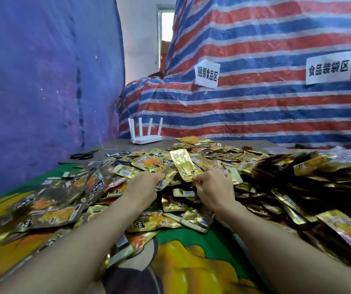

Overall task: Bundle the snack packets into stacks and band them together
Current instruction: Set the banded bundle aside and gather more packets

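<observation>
- Head camera looks down over both forearms; beyond both hands hangs a red, white and blue striped tarpaulin (pixel 255 107) carrying two paper signs (pixel 206 73), which likely mark work zones.
- Far to the left of the left hand hangs a blue tarpaulin (pixel 32 81).
- Heap of gold snack packets (pixel 265 172) spreads under, ahead of and to both sides of the hands. It is loose and unsorted, and no banded stack is plain to see.
- Printed table cover (pixel 181 262) shows bare nearer the person than the hands, probably as room for building a stack.
- Right hand (pixel 213 188) pinches the lower end of one gold packet (pixel 184 164) and holds it upright above the heap, seemingly to start or feed a stack.
- Left hand (pixel 143 187) lies on the heap just beside the right, its fingertips buried among packets; whether it grips anything cannot be told.
- White router (pixel 147 134) stands well beyond the left hand, apart from the heap.
- Black scissors (pixel 84 154) lie far ahead and left of the left hand.
- Thin pale loop (pixel 109 147), perhaps a band, lies near the scissors, well apart from both hands.
</observation>
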The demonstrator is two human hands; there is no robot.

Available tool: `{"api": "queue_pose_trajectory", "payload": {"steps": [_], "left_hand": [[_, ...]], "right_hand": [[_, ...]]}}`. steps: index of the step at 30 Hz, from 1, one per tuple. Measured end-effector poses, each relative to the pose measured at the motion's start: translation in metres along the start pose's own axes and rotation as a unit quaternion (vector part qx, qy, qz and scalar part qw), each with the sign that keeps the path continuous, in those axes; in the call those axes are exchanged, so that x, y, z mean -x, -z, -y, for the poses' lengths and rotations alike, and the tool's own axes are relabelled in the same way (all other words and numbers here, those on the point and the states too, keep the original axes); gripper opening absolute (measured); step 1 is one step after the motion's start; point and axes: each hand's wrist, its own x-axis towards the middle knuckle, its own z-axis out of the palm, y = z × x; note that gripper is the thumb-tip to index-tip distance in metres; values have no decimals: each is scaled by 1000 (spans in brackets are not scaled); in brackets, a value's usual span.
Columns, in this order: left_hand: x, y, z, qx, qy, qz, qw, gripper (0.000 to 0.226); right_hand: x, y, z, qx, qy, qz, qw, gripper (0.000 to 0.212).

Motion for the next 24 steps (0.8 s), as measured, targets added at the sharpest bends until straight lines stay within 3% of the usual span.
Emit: {"api": "queue_pose_trajectory", "payload": {"steps": [4,6,9,10,14,17,22,24], "left_hand": [[6,7,5,83,36,3,996,68],[8,12,6,125,37,15,991,65],[13,20,5,167,28,24,985,55],[15,22,3,164,25,18,986,48],[27,32,-4,77,0,-137,987,13],[27,44,-7,154,-11,-223,963,4],[10,68,-19,334,73,-297,891,22],[9,71,-24,363,104,-295,878,26]], "right_hand": [[5,4,-3,-20,19,-64,998,19],[6,6,-3,-14,21,-44,999,19],[7,6,-1,-9,9,66,998,57],[7,5,1,2,-1,77,997,61],[5,4,13,26,-8,11,1000,43],[4,9,18,-13,-1,-22,1000,40],[2,25,17,-183,-62,-74,978,11],[3,33,18,-247,-94,-100,959,24]]}}
